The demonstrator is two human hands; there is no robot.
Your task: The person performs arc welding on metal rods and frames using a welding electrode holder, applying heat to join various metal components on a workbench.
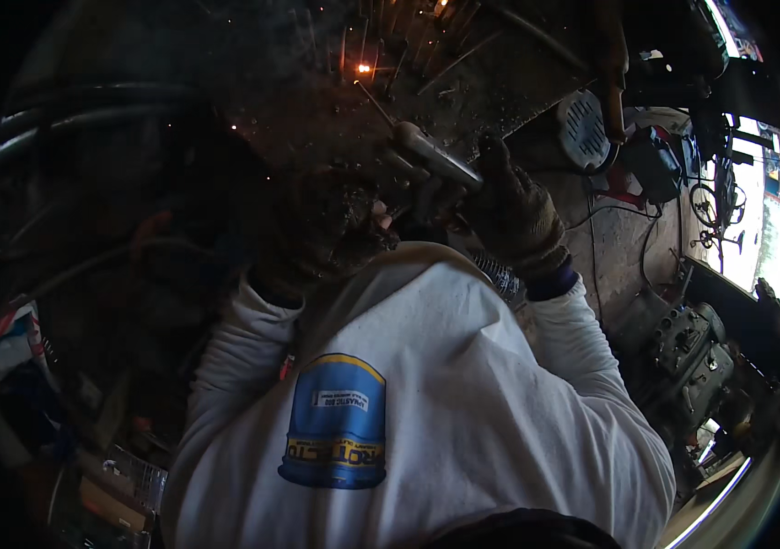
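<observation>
My right hand (516, 206), in a dark, worn work glove, is closed round the handle of a welding electrode holder (440, 157). A thin electrode (374, 102) runs from the holder's jaws up and to the left. Its tip is close to a small orange glowing spot (363, 68) on the dark metal work surface (472, 101). Nearer the body, my left hand (330, 220) is gloved too, with bare fingertips showing at its right side. Its fingers look curled, but shadow hides what they hold, if anything.
Thin upright rods (344, 46) stand round the glow, amid smoke and sparks. Right of the surface are a vented oval metal cover (584, 128), a dark green machine (650, 169) and a loose cable (650, 242). An engine block (687, 343) and a bicycle (719, 206) stand farther right.
</observation>
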